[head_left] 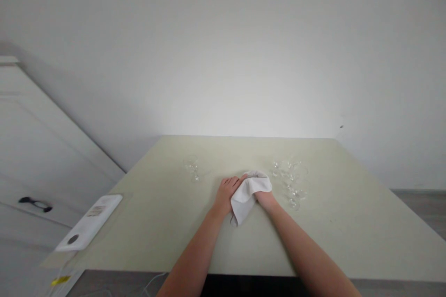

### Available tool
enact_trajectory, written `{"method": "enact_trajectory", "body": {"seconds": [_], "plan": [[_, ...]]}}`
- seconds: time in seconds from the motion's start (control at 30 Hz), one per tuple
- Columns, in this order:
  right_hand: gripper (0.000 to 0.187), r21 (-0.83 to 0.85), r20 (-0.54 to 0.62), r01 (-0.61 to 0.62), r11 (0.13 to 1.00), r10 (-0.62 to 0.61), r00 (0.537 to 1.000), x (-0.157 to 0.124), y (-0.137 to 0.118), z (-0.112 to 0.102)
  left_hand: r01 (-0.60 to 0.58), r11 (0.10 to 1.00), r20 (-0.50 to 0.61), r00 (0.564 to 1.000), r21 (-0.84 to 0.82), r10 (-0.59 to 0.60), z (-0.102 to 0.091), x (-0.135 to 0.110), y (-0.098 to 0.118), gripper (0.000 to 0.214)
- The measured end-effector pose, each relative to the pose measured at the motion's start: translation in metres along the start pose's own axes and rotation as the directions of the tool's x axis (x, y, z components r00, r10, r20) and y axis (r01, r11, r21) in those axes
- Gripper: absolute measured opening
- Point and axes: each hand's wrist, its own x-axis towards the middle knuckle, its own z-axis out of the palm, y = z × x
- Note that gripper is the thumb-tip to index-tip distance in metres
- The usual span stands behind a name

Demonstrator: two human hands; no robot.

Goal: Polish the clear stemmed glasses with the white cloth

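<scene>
A white cloth [245, 199] is bunched between my two hands above the middle of the table. My left hand [226, 194] holds the cloth from its left side, fingers closed against it and thumb along the top. My right hand [265, 199] grips it from the right; folds cover the fingers of that hand. Whether anything is wrapped inside the cloth cannot be seen. A clear stemmed glass [193, 168] lies left of my left hand. To the right of my right hand, several clear stemmed glasses [292, 178] are grouped closely together, their outlines faint against the tabletop.
The pale table [351, 236] reaches back to a white wall [251, 55]. A white power strip or box [91, 222] lies along its left edge, with a cable hanging down. A white cabinet [45, 148] with a dark handle stands at the left.
</scene>
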Motion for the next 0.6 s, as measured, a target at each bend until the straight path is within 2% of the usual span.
{"method": "enact_trajectory", "body": {"seconds": [0.1, 0.3, 0.37, 0.47, 0.53, 0.6], "plan": [[0.031, -0.013, 0.055, 0.068, 0.998, -0.067, 0.996, -0.001, -0.004, -0.003, -0.014, 0.999, 0.040, 0.999, -0.034, 0.016, -0.002, -0.001, -0.003, 0.058], [0.050, -0.064, 0.196, 0.137, 0.989, -0.122, 0.973, -0.007, -0.009, -0.010, -0.010, 0.984, 0.058, 0.998, -0.179, 0.021, -0.006, -0.003, -0.011, 0.063], [0.050, -0.054, 0.156, 0.126, 0.991, -0.116, 0.981, -0.006, -0.008, -0.009, -0.012, 0.990, 0.006, 1.000, -0.139, 0.013, -0.008, -0.003, -0.011, 0.060], [0.037, -0.025, 0.039, 0.048, 0.999, -0.047, 0.998, -0.004, -0.002, -0.005, -0.042, 0.996, -0.054, 0.998, -0.077, 0.038, -0.007, -0.003, -0.009, 0.053], [0.030, -0.035, -0.003, 0.008, 0.999, -0.008, 1.000, -0.004, 0.003, -0.003, -0.055, 0.994, -0.024, 0.998, -0.089, 0.053, -0.004, -0.005, -0.007, 0.052], [0.030, -0.034, 0.018, 0.010, 0.999, -0.010, 1.000, -0.005, 0.005, -0.003, -0.016, 0.992, 0.022, 1.000, -0.126, 0.019, 0.000, -0.006, -0.007, 0.051]]}}
